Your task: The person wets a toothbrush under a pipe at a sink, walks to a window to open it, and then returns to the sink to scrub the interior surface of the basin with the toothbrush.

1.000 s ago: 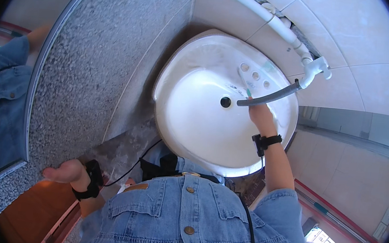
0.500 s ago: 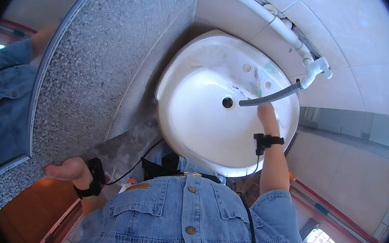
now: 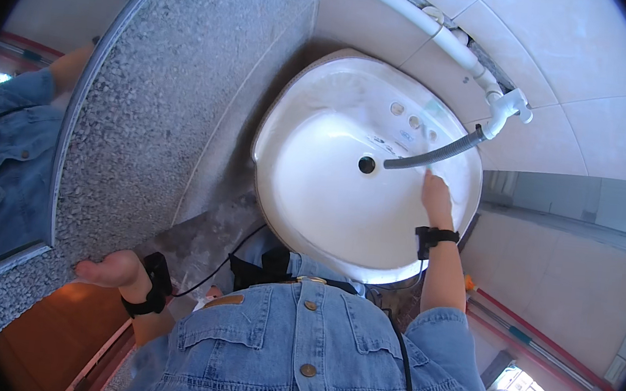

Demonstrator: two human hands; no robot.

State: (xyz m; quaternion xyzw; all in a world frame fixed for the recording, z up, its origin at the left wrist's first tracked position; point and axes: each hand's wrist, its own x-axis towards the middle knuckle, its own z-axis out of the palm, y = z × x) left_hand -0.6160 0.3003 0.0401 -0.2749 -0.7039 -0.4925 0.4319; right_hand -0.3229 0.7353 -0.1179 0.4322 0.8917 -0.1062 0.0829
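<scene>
A white washbasin [image 3: 304, 202] lies in front of me, its round dark drain hole [image 3: 366, 164] near the middle. My right hand [image 3: 436, 197] reaches over the right part of the bowl, just below a grey corrugated hose [image 3: 439, 154]. Its fingers are closed round something slim and pale greenish, too blurred to name, mostly hidden by the hose and hand. Off to the lower left, my left hand [image 3: 108, 269] is beside the pebbled grey wall surface [image 3: 147, 102]. How its fingers are held does not show clearly.
The hose hangs from a white plastic pipe fitting [image 3: 503, 112] on a white pipe [image 3: 400, 18] along the tiled wall. A framed mirror [image 3: 15, 164] is at the left. A brown panel [image 3: 57, 340] lies below my left hand. Black cables run from both wrist straps.
My right hand has shifted slightly right and down, more of it now showing below the hose. The middle basin hole, covered before, now shows. My left hand stays almost still.
</scene>
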